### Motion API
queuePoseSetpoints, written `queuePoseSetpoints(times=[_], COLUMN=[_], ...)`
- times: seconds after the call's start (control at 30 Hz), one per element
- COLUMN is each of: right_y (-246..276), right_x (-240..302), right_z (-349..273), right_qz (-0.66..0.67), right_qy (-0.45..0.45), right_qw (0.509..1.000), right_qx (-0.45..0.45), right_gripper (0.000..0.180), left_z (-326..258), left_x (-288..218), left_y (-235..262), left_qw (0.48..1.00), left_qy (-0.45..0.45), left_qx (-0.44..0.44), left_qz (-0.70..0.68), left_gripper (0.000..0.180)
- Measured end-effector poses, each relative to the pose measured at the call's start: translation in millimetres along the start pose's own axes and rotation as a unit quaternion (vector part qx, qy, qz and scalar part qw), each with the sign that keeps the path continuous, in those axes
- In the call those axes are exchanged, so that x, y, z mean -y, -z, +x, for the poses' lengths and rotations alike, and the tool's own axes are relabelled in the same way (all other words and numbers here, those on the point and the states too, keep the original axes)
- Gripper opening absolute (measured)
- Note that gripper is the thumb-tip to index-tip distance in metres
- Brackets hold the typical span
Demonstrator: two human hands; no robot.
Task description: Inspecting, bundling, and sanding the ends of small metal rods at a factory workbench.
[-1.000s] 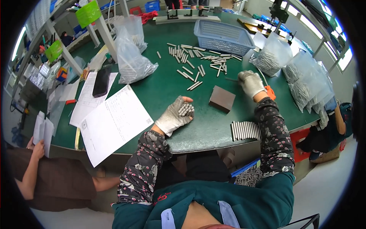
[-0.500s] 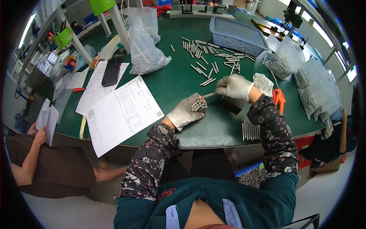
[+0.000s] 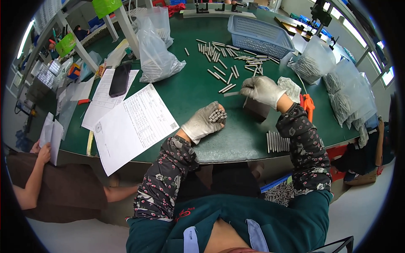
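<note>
My left grip (image 3: 205, 121) clamps a bundle of metal pins (image 3: 217, 115), right grip (image 3: 260, 89) pinches one pin (image 3: 231, 94); best to align ends before adding.

On our green table (image 3: 190, 90): one blue mesh basket (image 3: 259, 36) at the far edge; clear plastic bags (image 3: 156, 55) far left; printed sheets (image 3: 133, 122) near left, a dark phone (image 3: 120, 80) on one; an orange tool (image 3: 307, 106) right.
</note>
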State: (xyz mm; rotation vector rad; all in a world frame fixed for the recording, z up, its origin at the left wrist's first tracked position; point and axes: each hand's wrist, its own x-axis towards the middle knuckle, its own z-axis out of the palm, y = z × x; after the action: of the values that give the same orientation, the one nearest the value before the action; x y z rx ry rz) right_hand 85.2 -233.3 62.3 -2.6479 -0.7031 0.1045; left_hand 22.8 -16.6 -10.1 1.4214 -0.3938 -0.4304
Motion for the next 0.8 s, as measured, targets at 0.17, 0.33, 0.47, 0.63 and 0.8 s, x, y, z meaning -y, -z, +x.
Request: queuePoseSetpoints(times=[0.17, 0.33, 0.47, 0.63, 0.8], right_y=[-8.6, -0.2, -10.6, -3.2, 8.1], right_x=[-48.7, -11.9, 48.8, 7.3, -47.6], right_z=[-8.0, -19.7, -29.4, -20.1, -26.4], right_qz=[-0.064, -0.023, 0.014, -0.049, -0.162], right_qy=[-0.101, -0.072, 0.114, 0.005, -0.173], right_qw=[0.982, 0.988, 0.993, 0.998, 0.964], right_qx=[-0.148, -0.135, -0.03, -0.03, -0.124], right_gripper=[0.026, 0.025, 0.022, 0.024, 0.023], left_z=[0.2, 1.3, -4.3, -1.2, -4.2], left_x=[3.7, 9.2, 4.6, 1.9, -1.6], left_y=[-2.0, 2.0, -0.8, -6.4, -2.5], left_qw=[0.998, 0.999, 1.0, 0.999, 1.0], left_qy=[-0.008, -0.02, -0.01, 0.011, 0.011], left_qx=[0.028, 0.028, -0.003, -0.004, 0.011], left_qz=[-0.053, -0.033, 0.008, -0.041, -0.01], left_gripper=[0.028, 0.029, 0.033, 0.031, 0.035])
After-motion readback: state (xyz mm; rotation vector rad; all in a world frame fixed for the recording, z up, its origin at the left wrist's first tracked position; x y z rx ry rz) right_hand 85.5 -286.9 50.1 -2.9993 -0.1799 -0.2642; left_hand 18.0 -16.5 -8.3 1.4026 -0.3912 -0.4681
